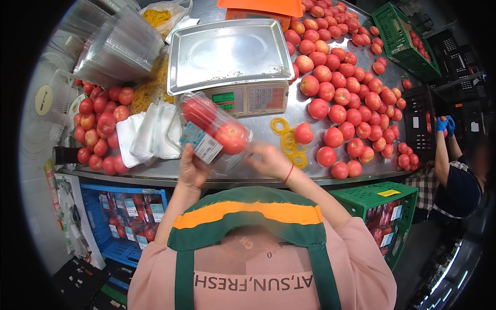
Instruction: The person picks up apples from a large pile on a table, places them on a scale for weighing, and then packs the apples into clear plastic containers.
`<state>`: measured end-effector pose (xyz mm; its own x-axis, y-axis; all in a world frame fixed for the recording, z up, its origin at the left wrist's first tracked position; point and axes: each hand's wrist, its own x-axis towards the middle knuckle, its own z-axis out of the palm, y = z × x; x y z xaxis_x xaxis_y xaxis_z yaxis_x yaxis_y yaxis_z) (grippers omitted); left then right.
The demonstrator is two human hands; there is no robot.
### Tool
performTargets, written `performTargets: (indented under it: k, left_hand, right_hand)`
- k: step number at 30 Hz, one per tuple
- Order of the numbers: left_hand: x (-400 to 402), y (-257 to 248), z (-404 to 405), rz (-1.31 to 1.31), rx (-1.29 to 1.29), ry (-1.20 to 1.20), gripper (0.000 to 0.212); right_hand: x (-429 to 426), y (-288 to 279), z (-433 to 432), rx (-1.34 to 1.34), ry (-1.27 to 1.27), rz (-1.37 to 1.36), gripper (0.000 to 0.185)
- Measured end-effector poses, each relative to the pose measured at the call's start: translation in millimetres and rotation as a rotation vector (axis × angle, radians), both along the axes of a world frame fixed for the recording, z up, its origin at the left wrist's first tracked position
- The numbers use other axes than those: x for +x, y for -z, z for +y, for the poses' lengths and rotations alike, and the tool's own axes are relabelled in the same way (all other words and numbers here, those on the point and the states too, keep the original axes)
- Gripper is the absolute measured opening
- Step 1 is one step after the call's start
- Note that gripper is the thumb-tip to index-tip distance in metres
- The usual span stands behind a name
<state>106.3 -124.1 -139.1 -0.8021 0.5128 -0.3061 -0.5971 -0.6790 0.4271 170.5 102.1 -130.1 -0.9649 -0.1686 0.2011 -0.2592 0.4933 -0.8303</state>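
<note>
A clear plastic pack of tomatoes [232, 136], with a blue and white label [201, 142] on its side, is tilted in front of the scale. My left hand [192, 170] grips its near left end, thumb on the label. Close to the pack's right end is my right hand [269, 161], slightly blurred; whether its fingers hold the film or a band cannot be told. The weighing scale [228, 54] carries a bare metal tray. Yellow rubber bands [288, 141] lie right of the hands beside a single tomato [303, 133]. Folded white absorbent pads [155, 131] lie to the left.
Loose tomatoes [341, 97] cover the table's right side; more [100, 124] lie left. Stacked clear trays [120, 50] stand back left. A blue crate [124, 254] and a green crate [372, 192], both holding packs, sit below the table edge. A co-worker in blue gloves [443, 124] is far right.
</note>
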Motion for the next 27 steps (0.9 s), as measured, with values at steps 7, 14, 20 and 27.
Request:
performTargets:
  k: [7,14,20,27]
  left_hand:
    - [-11.0,-9.8,-7.8,0.053,0.383,0.11,0.076]
    - [-1.7,-2.7,4.3,0.004,0.287,0.214,0.064]
    - [-18.8,-17.5,30.1,0.128,0.294,0.442,0.064]
    - [-13.5,-18.4,55.2,0.003,0.256,0.656,0.07]
  right_hand:
    - [-26.7,40.0,61.5,0.862,0.438,0.184,0.012]
    - [-17.6,11.3,60.7,0.573,0.581,0.22,0.007]
    - [-7.4,-20.9,37.1,0.191,0.496,0.116,0.004]
    - [0.9,-54.2,11.6,-0.682,0.481,-0.138,0.017]
